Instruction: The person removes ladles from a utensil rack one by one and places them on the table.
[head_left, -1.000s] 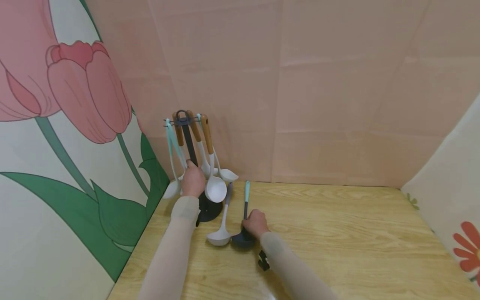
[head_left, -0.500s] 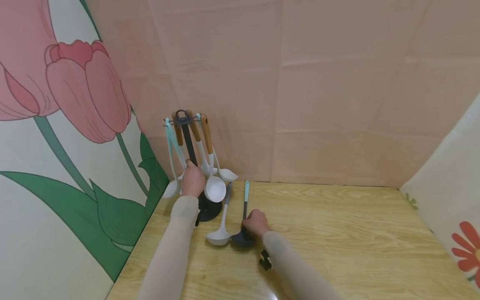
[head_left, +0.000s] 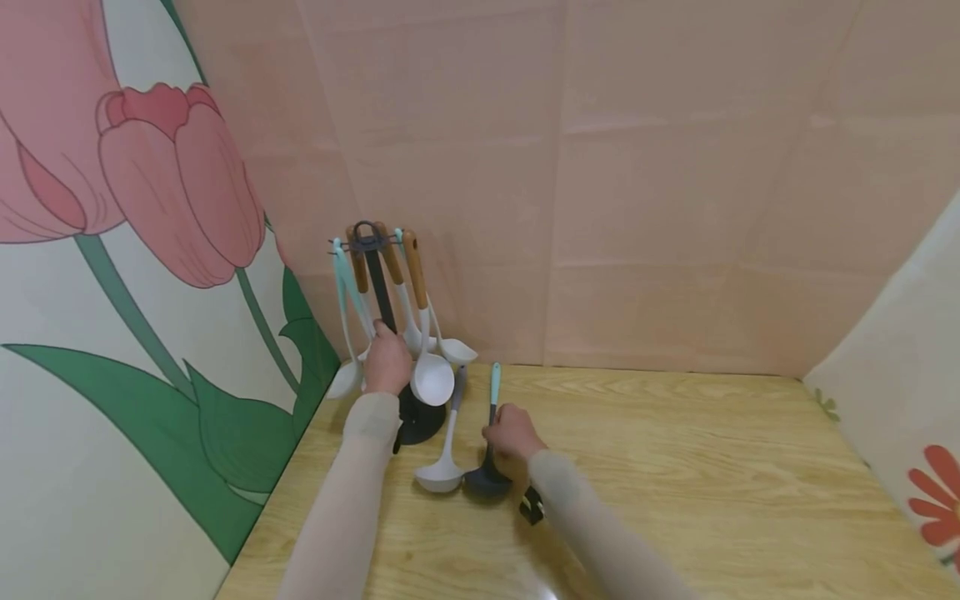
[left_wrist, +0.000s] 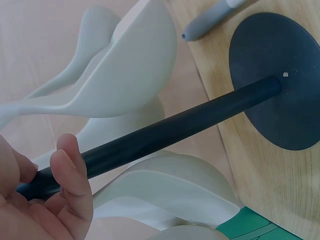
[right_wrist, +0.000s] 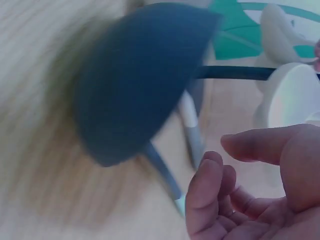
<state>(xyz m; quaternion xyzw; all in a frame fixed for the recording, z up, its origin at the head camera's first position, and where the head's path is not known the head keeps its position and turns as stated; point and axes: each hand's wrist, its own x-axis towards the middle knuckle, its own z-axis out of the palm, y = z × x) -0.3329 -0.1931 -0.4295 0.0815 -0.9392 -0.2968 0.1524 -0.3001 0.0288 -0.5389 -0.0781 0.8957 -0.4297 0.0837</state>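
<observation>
My left hand (head_left: 387, 360) grips the black pole (left_wrist: 200, 120) of a standing utensil rack, its fingers curled round it in the left wrist view. White ladles and spoons with wooden or mint handles hang about the rack, among them a white ladle (head_left: 432, 380) just right of that hand. On the table lies a dark ladle (head_left: 487, 483) with a mint handle end, bowl towards me. My right hand (head_left: 516, 431) is over its shaft; in the right wrist view a gap shows between thumb and loosely bent fingers, with nothing held there.
A light grey ladle (head_left: 438, 477) lies beside the dark one, their bowls close together. The rack's round black base (left_wrist: 270, 45) stands on the wooden table (head_left: 705, 475). A pinkish wall covering rises behind, and a tulip-printed panel (head_left: 180, 183) borders the left side.
My right hand has moved slightly up from the dark ladle's bowl along its shaft, uncovering more of the bowl. My left hand stays on the rack's pole.
</observation>
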